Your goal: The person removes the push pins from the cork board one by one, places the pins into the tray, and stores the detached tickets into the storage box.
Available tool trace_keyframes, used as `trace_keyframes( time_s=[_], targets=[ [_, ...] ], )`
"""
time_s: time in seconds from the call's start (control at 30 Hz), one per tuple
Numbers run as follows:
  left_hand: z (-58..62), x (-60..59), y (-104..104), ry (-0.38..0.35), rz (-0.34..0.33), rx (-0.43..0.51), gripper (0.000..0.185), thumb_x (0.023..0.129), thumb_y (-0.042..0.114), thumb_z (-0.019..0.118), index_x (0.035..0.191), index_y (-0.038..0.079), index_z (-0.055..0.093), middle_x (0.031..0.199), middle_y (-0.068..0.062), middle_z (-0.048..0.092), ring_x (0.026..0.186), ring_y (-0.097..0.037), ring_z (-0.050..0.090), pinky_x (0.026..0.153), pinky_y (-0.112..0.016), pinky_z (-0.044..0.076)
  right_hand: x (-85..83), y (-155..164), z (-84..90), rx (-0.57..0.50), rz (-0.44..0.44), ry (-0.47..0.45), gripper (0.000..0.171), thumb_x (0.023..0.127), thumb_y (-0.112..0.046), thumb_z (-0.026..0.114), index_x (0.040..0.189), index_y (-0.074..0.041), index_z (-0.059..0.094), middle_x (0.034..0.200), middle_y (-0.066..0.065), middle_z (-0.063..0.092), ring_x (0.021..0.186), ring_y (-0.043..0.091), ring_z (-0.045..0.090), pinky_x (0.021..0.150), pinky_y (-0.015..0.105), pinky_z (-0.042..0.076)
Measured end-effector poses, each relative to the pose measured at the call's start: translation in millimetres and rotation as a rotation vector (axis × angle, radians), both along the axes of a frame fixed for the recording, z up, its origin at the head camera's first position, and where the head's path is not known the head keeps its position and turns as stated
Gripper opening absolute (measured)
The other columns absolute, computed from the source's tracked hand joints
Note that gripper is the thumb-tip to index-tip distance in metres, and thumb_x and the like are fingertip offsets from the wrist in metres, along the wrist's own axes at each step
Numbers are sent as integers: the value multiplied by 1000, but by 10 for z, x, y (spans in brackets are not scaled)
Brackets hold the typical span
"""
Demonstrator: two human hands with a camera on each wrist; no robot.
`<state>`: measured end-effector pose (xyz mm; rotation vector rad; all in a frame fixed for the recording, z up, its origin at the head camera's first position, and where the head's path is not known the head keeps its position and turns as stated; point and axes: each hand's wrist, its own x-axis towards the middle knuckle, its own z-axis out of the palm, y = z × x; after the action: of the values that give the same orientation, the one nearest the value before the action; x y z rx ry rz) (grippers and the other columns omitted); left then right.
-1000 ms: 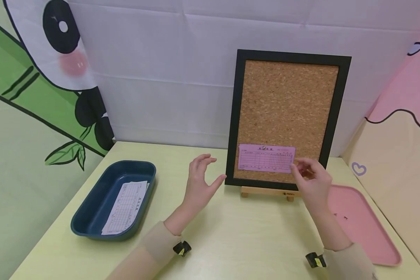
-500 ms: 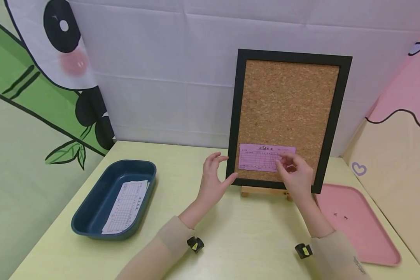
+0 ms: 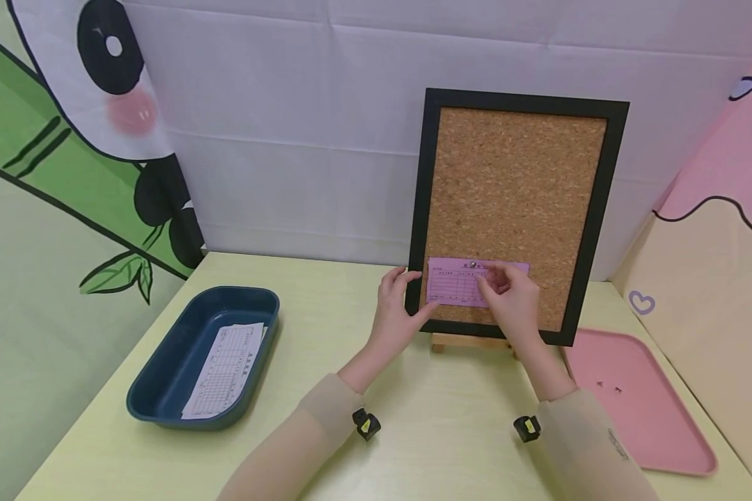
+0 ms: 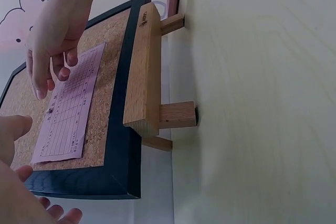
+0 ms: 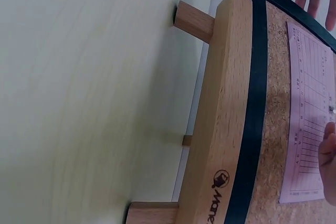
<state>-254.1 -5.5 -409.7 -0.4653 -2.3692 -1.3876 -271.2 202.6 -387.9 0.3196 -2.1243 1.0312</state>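
A pink printed form (image 3: 451, 284) lies flat on the lower part of a black-framed cork board (image 3: 520, 181). One push pin (image 3: 473, 264) stands at the middle of its top edge. My left hand (image 3: 393, 306) is at the frame's lower left side, thumb in front and fingers near the edge; contact is unclear. In front of the form's right half is my right hand (image 3: 515, 299), its fingers loosely bent near the pin. Nothing shows between those fingers in the left wrist view, where the right hand (image 4: 55, 45) hangs over the form.
The board leans on a small wooden easel (image 4: 143, 72). At left stands a dark blue tray (image 3: 141, 376) with white printed forms (image 3: 224, 372) inside. A pink tray (image 3: 658, 424) with a few tiny pins (image 3: 617, 390) lies at right. A printed cloth (image 3: 276, 125) hangs behind.
My right hand has moved left across the form, from its right edge toward the pin. My left hand has moved right, up to the frame's left side.
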Motion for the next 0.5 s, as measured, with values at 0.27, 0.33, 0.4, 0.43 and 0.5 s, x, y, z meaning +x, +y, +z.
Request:
trace_keyframes(
  time_s=[0.27, 0.33, 0.4, 0.43, 0.5],
  targets=[
    [-6, -82, 64, 22, 8, -42, 57, 84, 32, 71, 133, 14, 47, 147, -16, 27, 134, -31, 31, 103, -48, 38, -112, -46, 5, 26, -4, -27, 18, 82, -9, 71, 98, -1, 67, 75, 7, 64, 63, 14, 55, 56, 11, 40],
    [-6, -89, 72, 24, 10, -37, 58, 84, 31, 72, 132, 13, 47, 147, -17, 27, 134, -32, 31, 102, -48, 38, -133, -53, -2, 31, -7, -27, 18, 82, -9, 72, 97, -1, 67, 74, 7, 63, 62, 14, 54, 55, 10, 40],
    [-3, -94, 81, 24, 12, -35, 57, 84, 30, 72, 132, 13, 47, 147, -17, 27, 133, -32, 32, 102, -48, 39, -144, -60, -3, 35, -11, -23, 17, 82, -8, 72, 97, -1, 67, 73, 7, 62, 62, 14, 54, 55, 9, 38],
    [-1, -97, 86, 22, 13, -33, 57, 84, 30, 72, 132, 13, 47, 147, -17, 27, 133, -32, 32, 102, -48, 39, -148, -64, -2, 36, -15, -20, 18, 81, -8, 72, 96, -1, 67, 72, 7, 61, 62, 14, 54, 55, 9, 38],
    [2, -107, 95, 20, 16, -37, 56, 84, 30, 72, 132, 13, 47, 147, -16, 26, 133, -32, 32, 102, -47, 39, -155, -72, 2, 42, -24, -16, 18, 81, -9, 73, 95, -1, 67, 72, 7, 61, 61, 14, 54, 55, 9, 37]
  ],
)
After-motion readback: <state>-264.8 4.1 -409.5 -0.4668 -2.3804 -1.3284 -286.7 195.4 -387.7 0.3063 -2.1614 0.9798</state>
